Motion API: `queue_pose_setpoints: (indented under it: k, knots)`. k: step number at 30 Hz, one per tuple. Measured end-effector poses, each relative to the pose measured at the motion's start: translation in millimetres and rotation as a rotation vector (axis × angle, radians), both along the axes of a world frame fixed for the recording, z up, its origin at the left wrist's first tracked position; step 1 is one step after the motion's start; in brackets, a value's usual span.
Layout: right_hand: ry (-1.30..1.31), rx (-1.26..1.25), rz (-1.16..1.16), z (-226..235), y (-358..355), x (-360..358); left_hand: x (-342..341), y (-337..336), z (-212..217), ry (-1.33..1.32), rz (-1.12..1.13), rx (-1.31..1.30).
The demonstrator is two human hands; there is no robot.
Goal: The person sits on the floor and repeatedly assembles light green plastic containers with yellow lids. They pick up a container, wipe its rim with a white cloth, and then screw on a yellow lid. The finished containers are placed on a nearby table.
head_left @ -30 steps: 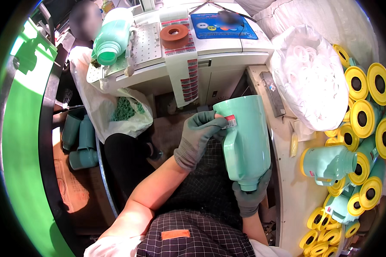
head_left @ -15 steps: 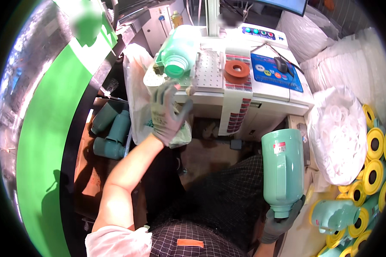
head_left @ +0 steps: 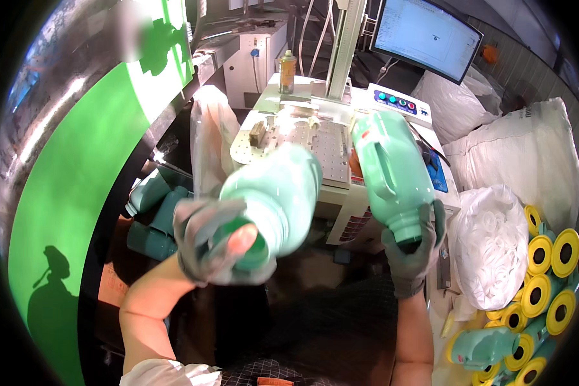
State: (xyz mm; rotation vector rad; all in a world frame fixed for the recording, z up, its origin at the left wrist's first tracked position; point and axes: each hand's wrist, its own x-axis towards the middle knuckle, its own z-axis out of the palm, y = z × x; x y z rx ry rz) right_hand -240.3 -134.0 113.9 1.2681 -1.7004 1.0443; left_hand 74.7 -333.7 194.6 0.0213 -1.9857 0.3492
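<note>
In my gloved left hand (head_left: 199, 238) is a mint-green plastic jug (head_left: 293, 190), gripped at its wide round mouth. The mouth faces me and the body points away, slightly blurred. A bare fingertip shows across the opening. My gloved right hand (head_left: 413, 257) is closed around the neck of a second green jug (head_left: 395, 164), which has a side handle and is held bottom up. Behind the two jugs is a perforated metal plate (head_left: 331, 145) on the white machine, with a small brown block (head_left: 258, 132) on it. The right jug mostly covers an orange tape roll.
A spray can (head_left: 287, 74) and an upright metal column (head_left: 346, 51) stand behind the plate; a monitor (head_left: 424, 40) is at the back right. At right are a bag of white rings (head_left: 489, 248) and stacked jugs with yellow bases (head_left: 537, 296). More green jugs (head_left: 151, 241) lie at left.
My left hand has taken the jug off the plate and drawn it toward me. My right hand has raised its jug forward and left, over the machine's edge. The view has tilted up.
</note>
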Motion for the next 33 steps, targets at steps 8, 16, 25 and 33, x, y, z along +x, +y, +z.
queue_pose_setpoints:
  k: [8, 16, 25, 33]
  knots:
    - [0.182, 0.293, 0.136, 13.7, -216.3, 49.9, 20.8, 68.8, -127.8, -0.418, -0.337, 1.291]
    - [0.337, 0.490, -0.016, -13.6, -268.2, 51.7, 26.9, 62.4, -128.1, -0.468, -0.296, 1.435]
    - [0.289, 0.683, -0.098, -6.1, -298.7, 66.4, 19.4, 75.8, -123.1, -0.488, -0.349, 1.425]
    - [0.033, 0.635, 0.033, 7.8, -237.9, 55.3, -4.8, 72.2, -112.4, -0.641, -0.466, 1.656]
